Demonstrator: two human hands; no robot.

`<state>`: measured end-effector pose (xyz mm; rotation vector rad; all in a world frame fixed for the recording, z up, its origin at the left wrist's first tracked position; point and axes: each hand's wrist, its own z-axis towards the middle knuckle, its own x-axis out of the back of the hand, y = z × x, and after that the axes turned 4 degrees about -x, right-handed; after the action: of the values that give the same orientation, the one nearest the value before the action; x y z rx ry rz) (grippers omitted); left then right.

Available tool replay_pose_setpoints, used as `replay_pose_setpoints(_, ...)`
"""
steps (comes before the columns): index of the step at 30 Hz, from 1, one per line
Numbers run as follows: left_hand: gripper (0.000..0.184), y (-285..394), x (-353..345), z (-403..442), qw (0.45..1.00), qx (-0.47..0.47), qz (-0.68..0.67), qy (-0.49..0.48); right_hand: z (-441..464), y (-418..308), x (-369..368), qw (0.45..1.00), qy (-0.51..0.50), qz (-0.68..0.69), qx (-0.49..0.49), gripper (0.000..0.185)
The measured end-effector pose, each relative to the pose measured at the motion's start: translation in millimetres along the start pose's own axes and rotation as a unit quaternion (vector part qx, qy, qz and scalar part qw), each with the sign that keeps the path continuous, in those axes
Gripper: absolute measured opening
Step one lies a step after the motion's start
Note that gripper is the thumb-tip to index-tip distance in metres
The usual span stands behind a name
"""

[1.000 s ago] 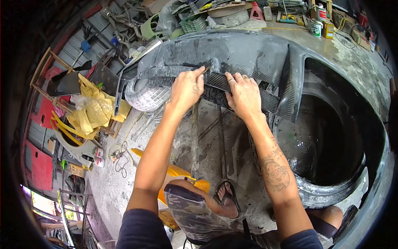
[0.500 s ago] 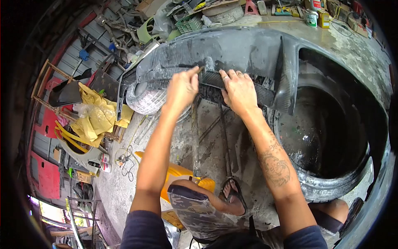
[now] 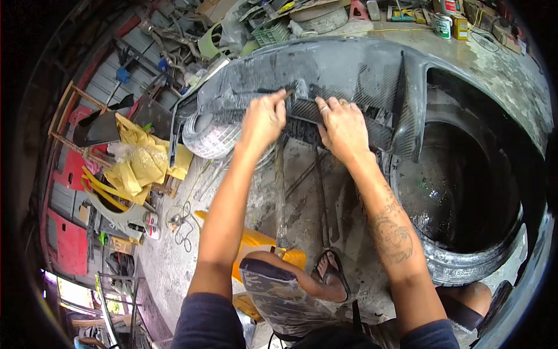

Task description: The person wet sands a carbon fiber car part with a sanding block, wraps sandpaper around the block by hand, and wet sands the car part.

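Note:
A large grey-black bumper-like part with a carbon-weave surface spans the upper middle. My left hand is closed at its lower ledge, thumb and forefinger pressed on a small brownish piece, too small to name. Just to the right, my right hand lies over the ledge, fingers bent over the carbon-weave strip and thumb below it. Whether those fingers grip the strip's edge or only rest on it is hard to tell.
One tyre lies beneath the part's left side, another at the right. A yellow object stands by my leg. Crumpled brown paper, red panels and a cable are at left; cans stand at the back.
The view has shifted slightly. My left hand moved a little away from my right along the ledge, then back towards it. My right hand has stayed on the strip.

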<state>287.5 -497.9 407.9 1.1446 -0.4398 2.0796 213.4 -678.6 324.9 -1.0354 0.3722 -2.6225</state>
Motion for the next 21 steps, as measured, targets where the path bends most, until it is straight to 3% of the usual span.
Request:
replay_pose_setpoints(3,0.031,-28,-5,14,0.995,0.084,0.052,-0.007,-5,-1,1,1.000,-0.002,0.002,0.008,0.048)
replay_pose_setpoints(6,0.030,22,1,-4,0.997,0.046,0.055,-0.036,1,-2,2,1.000,-0.026,0.000,-0.009,0.050)
replay_pose_setpoints(9,0.030,-27,3,16,0.995,0.096,0.020,-0.033,-7,-2,1,1.000,-0.021,-0.007,0.002,0.051)
replay_pose_setpoints(11,0.030,-40,-8,15,0.998,0.046,0.035,-0.014,-11,-3,0,1.000,-0.028,-0.001,-0.004,0.051)
replay_pose_setpoints(14,0.029,10,-2,0,0.999,0.031,0.026,-0.019,-2,0,-3,1.000,-0.006,-0.002,-0.003,0.050)
replay_pose_setpoints(15,0.030,-15,-5,3,0.999,0.002,-0.034,-0.004,-6,0,-5,1.000,-0.001,-0.005,0.004,0.050)
replay_pose_setpoints(19,0.032,-89,-2,19,0.991,0.097,0.092,-0.002,-4,-3,6,1.000,-0.022,0.005,0.002,0.053)
replay_pose_setpoints(21,0.031,-92,16,2,0.998,0.036,0.034,0.043,-1,-3,6,1.000,-0.028,-0.003,-0.004,0.056)
